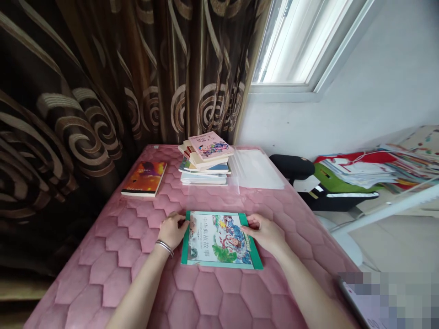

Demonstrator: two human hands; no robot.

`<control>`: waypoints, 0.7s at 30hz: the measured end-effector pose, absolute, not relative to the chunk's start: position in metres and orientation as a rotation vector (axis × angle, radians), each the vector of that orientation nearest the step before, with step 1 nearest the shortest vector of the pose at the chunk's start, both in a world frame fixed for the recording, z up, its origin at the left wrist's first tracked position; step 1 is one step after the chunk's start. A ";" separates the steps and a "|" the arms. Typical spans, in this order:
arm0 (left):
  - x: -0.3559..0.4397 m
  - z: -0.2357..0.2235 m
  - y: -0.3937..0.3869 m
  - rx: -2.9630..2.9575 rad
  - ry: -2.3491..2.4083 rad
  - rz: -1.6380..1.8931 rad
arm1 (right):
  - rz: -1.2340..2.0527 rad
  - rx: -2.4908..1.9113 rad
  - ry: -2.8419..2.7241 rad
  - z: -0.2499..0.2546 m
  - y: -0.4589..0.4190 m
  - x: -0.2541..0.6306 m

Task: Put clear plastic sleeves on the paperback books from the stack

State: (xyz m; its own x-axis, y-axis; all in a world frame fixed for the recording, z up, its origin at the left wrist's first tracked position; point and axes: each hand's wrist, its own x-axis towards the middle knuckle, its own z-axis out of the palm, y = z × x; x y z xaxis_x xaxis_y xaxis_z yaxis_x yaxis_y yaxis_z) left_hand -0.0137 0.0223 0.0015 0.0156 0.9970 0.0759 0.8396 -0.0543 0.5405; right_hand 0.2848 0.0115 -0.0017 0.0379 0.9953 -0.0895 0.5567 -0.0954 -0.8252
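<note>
Left hand point(171, 231) and right hand point(266, 233) are well apart, each clamped on a short side of the green-bordered Chinese storybook point(224, 240). Left pinches near the far left corner; right has its thumb over the cover's edge, fingers curled at the side. Undersides of both grips are hidden from me. Book sits front and centre, face up, on the pink hexagon-quilted cover point(137, 249); I can't confirm it rests fully flat.

Handling, my read: light, thin paperback, fairly bendy, so lifting from one corner would let it sag. Cover looks glossy, so I'd expect some slip under a flat fingertip. Not fragile, but corners could crease. Best hold: opposite short edges, mid-height, thumbs on top and fingers beneath, spine side included so pages don't fan.

Nearby: orange paperback point(144, 178) lies apart at far left. Uneven book stack point(205, 177) stands beyond the storybook, pink book point(211, 146) tilted on top. Clear plastic sheets point(259, 170) lie just right of the stack.
</note>
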 end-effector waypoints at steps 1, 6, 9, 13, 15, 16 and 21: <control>-0.014 0.001 0.022 1.951 1.883 0.639 | 0.931 -1.720 -1.576 -0.001 0.011 0.284; -0.015 -0.001 0.023 1.930 1.873 0.662 | 0.899 -1.766 -1.585 0.002 0.011 0.283; -0.016 -0.002 0.024 1.920 1.861 0.673 | 0.885 -1.809 -1.645 0.008 0.011 0.283; -0.017 -0.002 0.024 1.876 1.865 0.685 | 0.481 -1.922 -1.828 0.031 -0.002 0.273; -0.017 -0.001 0.024 1.863 1.858 0.692 | 0.444 -1.767 -1.996 0.044 -0.015 0.261; -0.017 0.000 0.024 1.862 1.853 0.694 | 0.531 -1.632 -2.101 0.049 -0.022 0.254; -0.016 0.003 0.023 1.862 1.844 0.690 | 0.698 -1.289 -2.516 0.051 -0.045 0.225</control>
